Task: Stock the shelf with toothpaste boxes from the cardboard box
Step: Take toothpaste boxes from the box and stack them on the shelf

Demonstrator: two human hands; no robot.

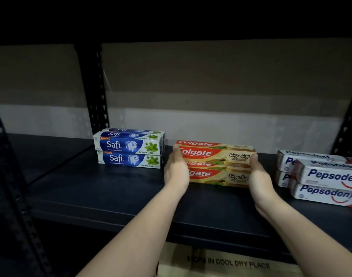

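A stack of red-and-tan Colgate toothpaste boxes (217,162) lies lengthwise in the middle of the dark shelf (111,188). My left hand (176,168) presses flat against the stack's left end, thumb up along the edge. At the stack's right end my right hand (260,176) presses in the same way, fingers fairly straight. Below the shelf's front edge shows the top of the cardboard box (227,262), printed "STORE IN COOL DRY PLACE".
Blue-and-white Safi boxes (129,149) are stacked to the left, near a black perforated upright (93,86). White Pepsodent boxes (321,176) are stacked at the right edge. Another upright (346,126) stands at the far right. A pale wall backs the shelf.
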